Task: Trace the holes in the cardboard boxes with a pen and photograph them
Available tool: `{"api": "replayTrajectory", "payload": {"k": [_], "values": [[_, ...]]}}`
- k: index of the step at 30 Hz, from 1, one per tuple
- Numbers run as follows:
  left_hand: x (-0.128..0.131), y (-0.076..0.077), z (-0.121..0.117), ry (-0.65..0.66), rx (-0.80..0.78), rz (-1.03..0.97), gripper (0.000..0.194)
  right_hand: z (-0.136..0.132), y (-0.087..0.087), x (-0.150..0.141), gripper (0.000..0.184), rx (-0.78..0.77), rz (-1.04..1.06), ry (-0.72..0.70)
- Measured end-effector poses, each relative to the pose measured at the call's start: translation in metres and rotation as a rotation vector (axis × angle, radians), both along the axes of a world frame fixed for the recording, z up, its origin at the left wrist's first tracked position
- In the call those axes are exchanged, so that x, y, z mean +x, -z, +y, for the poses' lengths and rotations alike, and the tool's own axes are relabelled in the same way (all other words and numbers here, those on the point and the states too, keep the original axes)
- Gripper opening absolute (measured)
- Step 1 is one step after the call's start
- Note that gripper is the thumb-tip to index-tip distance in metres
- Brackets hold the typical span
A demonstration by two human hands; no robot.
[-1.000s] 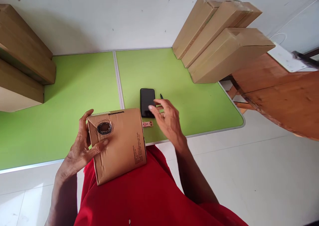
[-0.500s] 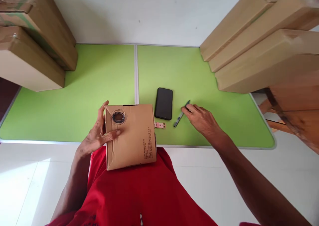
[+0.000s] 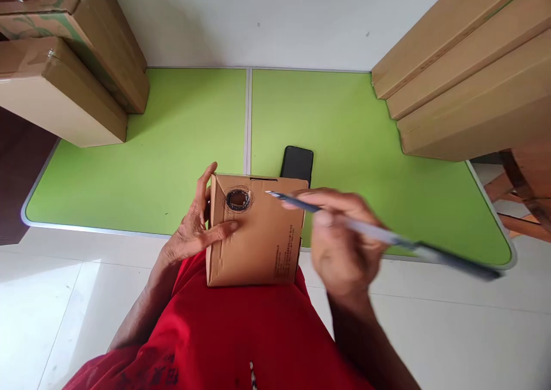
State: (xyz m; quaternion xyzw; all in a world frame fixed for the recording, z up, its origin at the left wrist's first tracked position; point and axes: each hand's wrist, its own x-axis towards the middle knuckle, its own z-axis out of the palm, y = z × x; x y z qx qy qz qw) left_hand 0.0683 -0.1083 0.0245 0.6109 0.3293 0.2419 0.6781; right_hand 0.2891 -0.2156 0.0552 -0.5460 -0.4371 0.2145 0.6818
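Observation:
A small cardboard box (image 3: 258, 235) rests against my red shirt at the near edge of the green table (image 3: 172, 149). A dark round hole ringed with pen scribble (image 3: 238, 199) shows near its top left corner. My left hand (image 3: 196, 229) grips the box's left side, thumb lying across its face just under the hole. My right hand (image 3: 342, 241), blurred by motion, is closed on a long pen (image 3: 387, 238) held over the box; its tip points left toward the hole. A black phone (image 3: 297, 162) lies flat on the table behind the box.
Long cardboard boxes (image 3: 465, 80) lean at the table's back right. Two more cardboard boxes (image 3: 64, 74) are stacked at the back left. A wooden piece of furniture (image 3: 525, 178) stands to the right. White floor tiles lie below the table's near edge.
My right hand picked the pen up off the table beside the phone and swung it left over the box. The left hand has kept its hold on the box.

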Motion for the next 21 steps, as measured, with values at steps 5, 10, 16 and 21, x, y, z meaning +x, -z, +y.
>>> {"api": "replayTrajectory", "payload": {"k": [5, 10, 16, 21], "values": [[0.001, 0.001, -0.003, 0.038, 0.029, -0.011, 0.121, 0.008, 0.010, -0.035, 0.023, 0.003, -0.220, -0.086], [0.002, 0.003, -0.002, 0.017, 0.055, 0.003, 0.121, 0.007, 0.018, -0.030, 0.024, 0.004, -0.311, -0.046], [0.004, 0.001, -0.003, 0.014, 0.056, 0.000, 0.124, 0.011, 0.014, -0.034, 0.024, -0.001, -0.409, -0.065], [0.002, 0.003, -0.004, -0.003, 0.044, -0.013, 0.124, 0.014, 0.011, -0.033, 0.022, 0.030, -0.466, -0.060]]}}
